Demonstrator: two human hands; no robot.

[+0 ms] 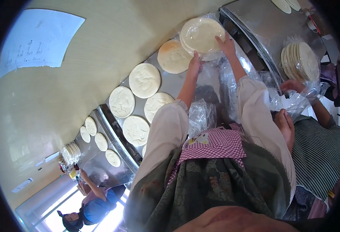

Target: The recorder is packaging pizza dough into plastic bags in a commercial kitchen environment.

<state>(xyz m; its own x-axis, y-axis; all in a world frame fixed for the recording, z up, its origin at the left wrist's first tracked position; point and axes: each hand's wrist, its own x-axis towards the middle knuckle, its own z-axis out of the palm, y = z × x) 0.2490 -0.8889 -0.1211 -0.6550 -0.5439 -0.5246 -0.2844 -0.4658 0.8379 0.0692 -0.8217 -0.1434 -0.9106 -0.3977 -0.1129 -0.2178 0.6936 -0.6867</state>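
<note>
Both my hands reach forward over the metal table to a clear plastic bag [212, 22] with round flat breads [202, 35] inside. My left hand [195, 65] grips the bag's near edge, thumb on top. My right hand [227, 45] holds its right side, with fingers over the plastic and the top bread. How many breads lie beneath is hard to see. A browned round bread [174, 57] lies just left of the bag, partly covered by it. Loose clear bags [202, 115] lie in a crumpled pile nearer to me, below my forearms.
Several pale round breads [144, 80] spread leftward on the metal table [164, 83]. A metal-edged gap [116, 129] separates it from another table with smaller breads [101, 142]. At right, a co-worker's hands [293, 86] handle a bagged stack [300, 62]. Another person [96, 205] works at lower left.
</note>
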